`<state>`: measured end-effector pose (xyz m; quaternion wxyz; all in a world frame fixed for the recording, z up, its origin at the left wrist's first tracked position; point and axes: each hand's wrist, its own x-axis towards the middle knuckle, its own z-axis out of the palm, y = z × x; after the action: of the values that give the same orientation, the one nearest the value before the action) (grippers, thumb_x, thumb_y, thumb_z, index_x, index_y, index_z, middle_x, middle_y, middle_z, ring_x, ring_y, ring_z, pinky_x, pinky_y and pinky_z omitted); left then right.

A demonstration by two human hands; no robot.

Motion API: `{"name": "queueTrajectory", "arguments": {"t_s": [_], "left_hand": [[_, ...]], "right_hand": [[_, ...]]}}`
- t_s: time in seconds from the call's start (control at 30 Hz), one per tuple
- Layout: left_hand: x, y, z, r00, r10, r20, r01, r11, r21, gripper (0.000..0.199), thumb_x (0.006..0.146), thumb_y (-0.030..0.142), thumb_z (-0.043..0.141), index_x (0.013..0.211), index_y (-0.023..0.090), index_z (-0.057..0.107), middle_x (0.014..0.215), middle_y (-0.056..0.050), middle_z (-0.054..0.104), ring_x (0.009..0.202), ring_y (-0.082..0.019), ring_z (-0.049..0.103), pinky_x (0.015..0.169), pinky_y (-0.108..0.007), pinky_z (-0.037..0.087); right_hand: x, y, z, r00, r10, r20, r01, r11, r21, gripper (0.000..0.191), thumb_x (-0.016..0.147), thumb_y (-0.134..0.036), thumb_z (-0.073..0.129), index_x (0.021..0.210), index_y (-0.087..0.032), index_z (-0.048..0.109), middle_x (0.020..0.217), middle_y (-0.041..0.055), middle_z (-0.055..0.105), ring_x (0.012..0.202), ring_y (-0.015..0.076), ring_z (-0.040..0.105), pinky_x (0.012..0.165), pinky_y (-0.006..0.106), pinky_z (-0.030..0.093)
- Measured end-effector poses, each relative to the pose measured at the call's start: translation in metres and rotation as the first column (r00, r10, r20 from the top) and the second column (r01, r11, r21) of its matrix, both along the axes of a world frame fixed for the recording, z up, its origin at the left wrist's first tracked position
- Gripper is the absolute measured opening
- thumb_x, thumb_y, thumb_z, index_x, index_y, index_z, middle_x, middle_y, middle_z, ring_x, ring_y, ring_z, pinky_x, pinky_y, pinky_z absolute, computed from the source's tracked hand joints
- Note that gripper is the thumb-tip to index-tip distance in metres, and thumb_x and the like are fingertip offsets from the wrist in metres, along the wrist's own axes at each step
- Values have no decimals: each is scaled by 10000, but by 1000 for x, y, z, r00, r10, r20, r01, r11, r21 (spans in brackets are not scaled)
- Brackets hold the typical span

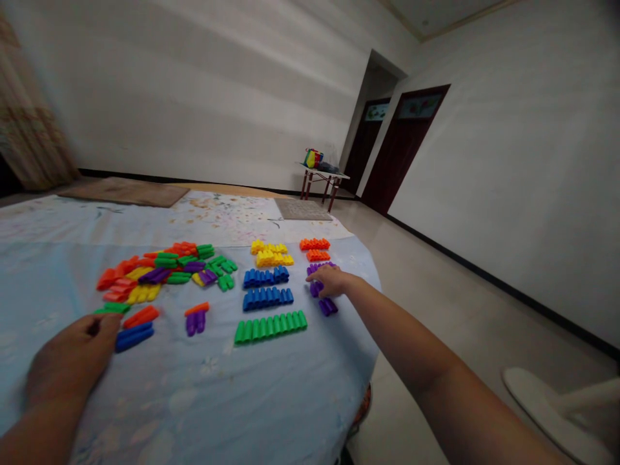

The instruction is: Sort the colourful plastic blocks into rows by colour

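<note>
My right hand reaches over the purple pieces at the right side of the cloth, its fingers touching or just above them. Above these lie two rows of orange pieces. To their left are yellow rows, blue rows and one green row. My left hand rests at the left beside a blue pair and an orange piece, fingers curled; whether it holds anything is hidden. A mixed pile lies beyond it. One orange and some purple pieces lie mid-cloth.
The flowered cloth covers the table. A brown board and a grey mat lie at the far side. Beyond stands a small table with a colourful bag. A white round base stands on the floor at right.
</note>
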<state>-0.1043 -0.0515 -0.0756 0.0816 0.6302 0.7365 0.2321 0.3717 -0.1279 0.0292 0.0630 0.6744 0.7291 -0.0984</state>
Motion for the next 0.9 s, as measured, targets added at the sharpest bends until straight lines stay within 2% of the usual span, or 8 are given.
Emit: {"name": "queueTrajectory", "arguments": {"t_s": [0.2, 0.4, 0.57, 0.9], "left_hand": [[9, -9, 15, 1000, 28, -8, -28, 999, -36, 621, 802, 637, 224, 943, 183, 622, 773, -93, 597, 586, -182, 471, 506, -282, 347], [14, -16, 22, 1000, -7, -3, 7, 1000, -7, 564, 814, 565, 236, 921, 148, 601, 737, -88, 560, 652, -202, 521, 538, -303, 340], [12, -14, 17, 1000, -8, -19, 8, 1000, 24, 512, 816, 537, 274, 915, 153, 598, 748, -88, 562, 700, -220, 551, 538, -300, 338], [2, -4, 0, 1000, -8, -24, 9, 999, 38, 550, 811, 567, 279, 990, 172, 617, 717, -89, 597, 680, -232, 554, 537, -303, 310]], "right_hand": [[1, 4, -5, 1000, 1, -20, 0, 999, 53, 527, 518, -121, 734, 1011, -302, 699, 1051, 69, 671, 1085, 322, 514, 917, 442, 357], [12, 1, 1, 1000, 14, -9, -14, 998, 58, 541, 586, -140, 697, 1094, -324, 660, 1068, 38, 671, 1082, 308, 507, 907, 418, 352], [16, 0, 3, 1000, 15, -5, -15, 1000, 15, 551, 634, -176, 679, 1158, -333, 619, 1139, 29, 646, 1101, 310, 509, 901, 433, 367], [11, 0, -1, 1000, 9, -30, -9, 1000, 18, 575, 563, -155, 719, 1111, -312, 651, 1126, 26, 657, 1093, 315, 537, 913, 432, 390]]}}
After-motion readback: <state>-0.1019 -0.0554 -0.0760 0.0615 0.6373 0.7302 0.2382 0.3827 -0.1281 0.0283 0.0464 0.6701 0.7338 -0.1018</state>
